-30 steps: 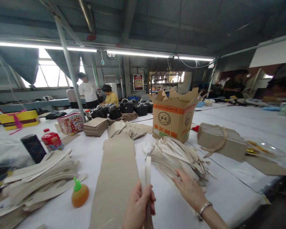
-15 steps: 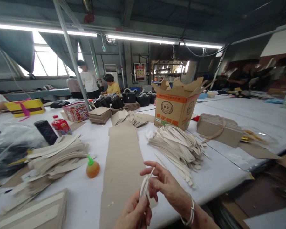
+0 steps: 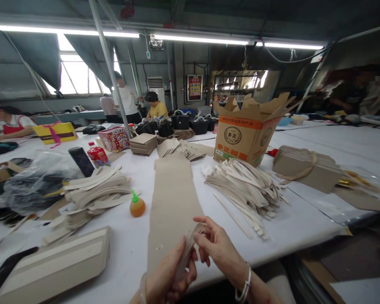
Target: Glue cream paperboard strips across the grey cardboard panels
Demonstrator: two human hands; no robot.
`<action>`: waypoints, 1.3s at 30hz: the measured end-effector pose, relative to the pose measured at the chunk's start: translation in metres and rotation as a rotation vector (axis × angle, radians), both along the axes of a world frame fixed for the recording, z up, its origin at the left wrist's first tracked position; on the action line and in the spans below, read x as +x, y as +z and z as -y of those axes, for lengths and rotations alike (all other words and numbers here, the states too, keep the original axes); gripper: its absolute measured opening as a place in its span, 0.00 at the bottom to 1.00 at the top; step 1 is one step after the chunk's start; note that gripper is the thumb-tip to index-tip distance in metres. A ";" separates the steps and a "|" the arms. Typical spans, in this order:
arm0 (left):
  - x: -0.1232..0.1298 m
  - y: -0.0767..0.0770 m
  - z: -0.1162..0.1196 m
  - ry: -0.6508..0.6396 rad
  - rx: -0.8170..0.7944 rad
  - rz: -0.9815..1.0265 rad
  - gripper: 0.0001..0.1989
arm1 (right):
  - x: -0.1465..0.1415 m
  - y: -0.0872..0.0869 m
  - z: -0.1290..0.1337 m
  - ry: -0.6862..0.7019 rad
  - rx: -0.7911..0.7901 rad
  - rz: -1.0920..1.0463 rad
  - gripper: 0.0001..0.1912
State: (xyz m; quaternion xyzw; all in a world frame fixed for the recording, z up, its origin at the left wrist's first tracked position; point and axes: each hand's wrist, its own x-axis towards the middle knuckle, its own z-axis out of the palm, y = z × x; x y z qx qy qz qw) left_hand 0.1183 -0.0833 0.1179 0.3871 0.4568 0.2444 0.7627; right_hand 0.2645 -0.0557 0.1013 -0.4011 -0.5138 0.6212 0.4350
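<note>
My left hand [image 3: 174, 272], at the bottom centre, is wrapped round some pale strips [image 3: 186, 252], which look blurred. Fingers of my right hand [image 3: 217, 245] are bent against the strips' upper end, with a bangle at that wrist. Both hands are over the near end of a long grey-beige board [image 3: 174, 198] lying on the white table. Beyond my right hand is a loose heap of pale strips [image 3: 245, 185], with a few single ones beside it. An orange glue bottle with a green nozzle [image 3: 137, 206] stands left of the board.
An open carton [image 3: 240, 137] stands behind the strip heap, with stacked boards [image 3: 307, 169] to its right. At left are curved pieces [image 3: 96, 190], a flat panel stack [image 3: 60, 266], a red bottle [image 3: 98, 155] and plastic bags [image 3: 38, 181]. Several people are at work farther back.
The view has swung a little left, so the table items appear farther right. The strips in my left hand have turned and now show a broader face; my right fingers have closed nearer them.
</note>
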 end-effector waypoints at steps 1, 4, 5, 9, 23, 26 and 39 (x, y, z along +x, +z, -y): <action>-0.002 -0.001 0.000 -0.009 -0.015 0.014 0.30 | -0.001 -0.001 0.001 0.004 0.001 -0.009 0.25; -0.004 -0.005 0.002 -0.050 -0.012 0.065 0.30 | -0.004 -0.003 0.005 0.042 -0.018 -0.016 0.22; -0.005 -0.006 0.003 -0.057 -0.010 0.082 0.30 | -0.006 -0.003 0.007 0.053 -0.025 -0.012 0.20; -0.006 -0.008 0.006 -0.073 -0.015 0.084 0.32 | -0.010 -0.005 0.011 0.080 -0.019 0.030 0.15; -0.018 -0.013 0.015 -0.062 -0.049 0.321 0.21 | -0.008 0.000 0.018 0.150 -0.086 -0.216 0.11; -0.017 -0.010 0.015 0.087 0.030 0.340 0.16 | -0.011 0.002 0.018 0.048 -0.072 -0.208 0.15; -0.038 0.018 0.023 1.042 0.226 0.267 0.13 | -0.021 0.013 0.067 0.447 0.132 0.364 0.11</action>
